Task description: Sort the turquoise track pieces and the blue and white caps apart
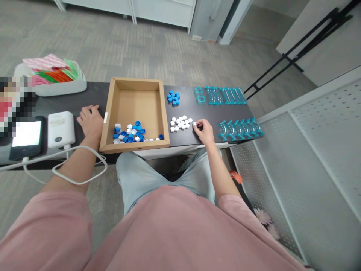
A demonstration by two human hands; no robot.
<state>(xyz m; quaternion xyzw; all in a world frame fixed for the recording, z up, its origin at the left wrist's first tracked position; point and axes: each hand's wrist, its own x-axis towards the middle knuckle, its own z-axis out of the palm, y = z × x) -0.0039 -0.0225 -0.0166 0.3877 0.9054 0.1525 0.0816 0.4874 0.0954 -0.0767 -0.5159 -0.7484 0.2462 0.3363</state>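
Observation:
My right hand (pixel 205 133) is at the right end of a loose group of white hexagonal pieces (pixel 180 122). Its thumb and fingertips are closed on one white hexagonal piece (pixel 194 124) at the tabletop. Just left of the cardboard box (pixel 166 113), my left hand (pixel 90 121) rests on the dark table with its fingers apart, holding nothing. Inside the box, mixed blue and white hexagonal pieces (pixel 131 132) lie along the near side. A cluster of blue hexagonal pieces (pixel 173 98) sits on the table beyond the white group.
Teal clear plastic parts stand in a back row (pixel 225 95) and a front row (pixel 240 129) at the right. At the left are a white power bank (pixel 61 130), a phone (pixel 26 137), looped white cables (pixel 81 147) and a white basket (pixel 60 88) of colourful items.

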